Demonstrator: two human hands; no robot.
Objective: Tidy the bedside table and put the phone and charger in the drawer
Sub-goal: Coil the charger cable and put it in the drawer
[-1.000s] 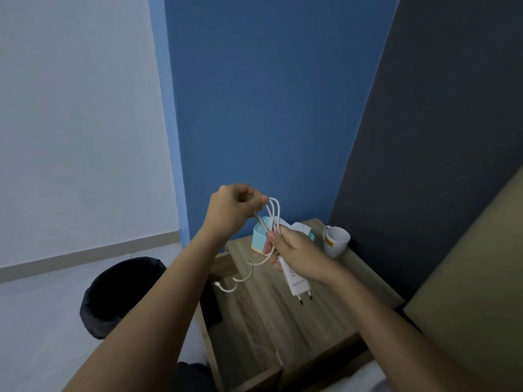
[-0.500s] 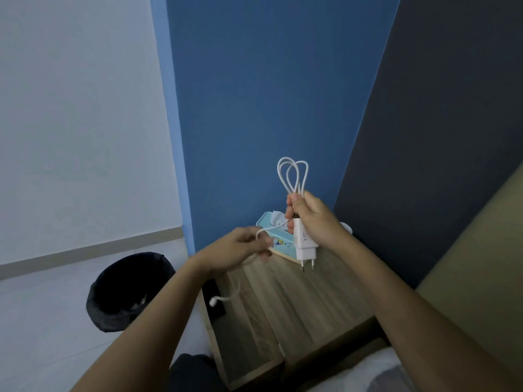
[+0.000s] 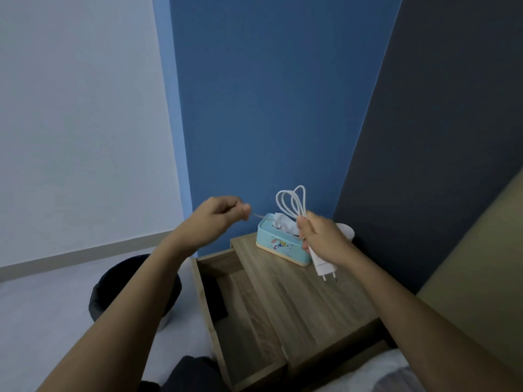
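1. We look down over 2 bare forearms raised above a wooden bedside table (image 3: 317, 304) set against a blue wall (image 3: 268, 108).
2. The right hand (image 3: 322, 239) is closed around the charger (image 3: 325, 267), its white plug block poking out below the fist with 2 prongs pointing down, held in the air above the tabletop.
3. Loops of the white cable (image 3: 293, 200) stand up out of the top of that fist, gathered into a bundle.
4. The left hand (image 3: 218, 216) is curled, thumb and fingertips pinched on the free end of the cable, which runs as a thin blurred line toward the right hand.
5. The drawer (image 3: 246, 315) on the table's left side stands pulled open; a dark flat object (we cannot tell whether it is the phone) lies in its left part, partly behind the left forearm.
6. A light blue tissue box (image 3: 280, 244) sits at the back of the tabletop, with white tissue sticking up from its slot.
7. A white cup (image 3: 346, 230) shows just behind the right hand, near the wall.
8. A black bin (image 3: 113, 292) stands on the pale floor, left of the table.
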